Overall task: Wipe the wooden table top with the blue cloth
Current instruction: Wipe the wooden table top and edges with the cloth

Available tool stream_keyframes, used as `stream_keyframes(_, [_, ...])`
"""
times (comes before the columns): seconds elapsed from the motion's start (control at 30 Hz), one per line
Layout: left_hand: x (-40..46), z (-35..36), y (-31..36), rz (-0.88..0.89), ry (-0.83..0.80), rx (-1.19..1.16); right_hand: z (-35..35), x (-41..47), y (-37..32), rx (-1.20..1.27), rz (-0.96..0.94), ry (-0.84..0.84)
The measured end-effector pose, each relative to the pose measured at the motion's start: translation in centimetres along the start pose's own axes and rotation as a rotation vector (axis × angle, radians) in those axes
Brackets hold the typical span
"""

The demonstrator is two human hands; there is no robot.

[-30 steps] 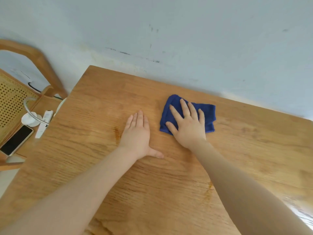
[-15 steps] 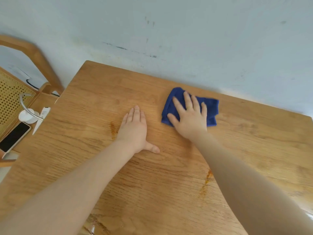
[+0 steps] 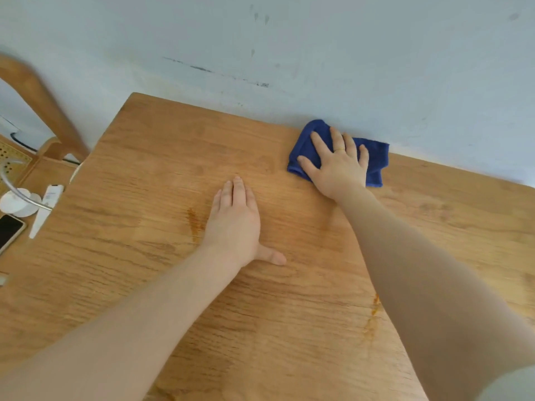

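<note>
The folded blue cloth (image 3: 376, 160) lies on the wooden table top (image 3: 150, 157) at its far edge, right against the wall. My right hand (image 3: 337, 166) presses flat on the cloth with fingers spread; a thin gold ring shows on one finger. My left hand (image 3: 236, 221) rests palm down on the bare wood near the middle, fingers together and thumb out to the right, holding nothing. An orange streak (image 3: 193, 224) marks the wood just left of that hand, and another stain (image 3: 373, 316) sits by my right forearm.
A pale blue wall (image 3: 318, 53) runs directly behind the table. To the left stands a wooden chair (image 3: 37, 96) with a cane seat, carrying a phone (image 3: 8, 230), a white remote-like stick (image 3: 46, 209) and a small white round stand (image 3: 17, 202).
My right hand has slid the blue cloth away from me, up to the table's far edge by the wall. The left hand has stayed planted on the wood.
</note>
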State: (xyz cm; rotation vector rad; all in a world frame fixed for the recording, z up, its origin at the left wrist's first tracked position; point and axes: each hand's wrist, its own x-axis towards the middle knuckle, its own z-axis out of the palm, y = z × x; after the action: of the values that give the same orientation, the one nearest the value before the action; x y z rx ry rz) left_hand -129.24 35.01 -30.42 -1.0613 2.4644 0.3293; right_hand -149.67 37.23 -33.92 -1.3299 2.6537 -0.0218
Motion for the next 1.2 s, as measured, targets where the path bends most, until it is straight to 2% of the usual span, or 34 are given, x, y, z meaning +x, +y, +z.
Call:
stream_keyframes(0.13, [-0.5, -0.6, 0.1, 0.023, -0.002, -0.002, 0.3, -4.1, -1.0, 0.028, 0.051, 0.015])
stream_keyframes(0.3, [-0.8, -1.0, 0.1, 0.032, -0.009, 0.006, 0.9, -10.8, -1.4, -0.033, -0.079, -0.034])
stream_keyframes(0.4, [-0.4, -0.9, 0.2, 0.034, -0.016, 0.019, 0.5, -9.4, -0.4, -0.03, -0.109, -0.033])
stream_keyframes(0.6, [0.0, -0.5, 0.2, 0.023, -0.009, 0.087, 0.3, -2.0, 1.4, 0.038, 0.072, 0.035])
stream_keyframes(0.7, [-0.2, -0.8, 0.4, 0.011, -0.025, 0.063, 0.5, -3.3, 0.5, 0.06, 0.12, 0.059])
stream_keyframes(0.87, [-0.6, -1.0, 0.4, -0.004, -0.034, -0.005, 1.1, -11.6, -1.0, 0.028, -0.026, 0.034])
stream_keyframes(1.0, [-0.8, -1.2, 0.7, -0.04, -0.045, -0.006, 0.3, -10.2, 1.4, 0.007, -0.154, -0.045])
stream_keyframes(1.2, [-0.2, -1.3, 1.1, -0.089, -0.104, 0.008, 0.2, -3.5, 3.2, 0.084, 0.054, 0.009])
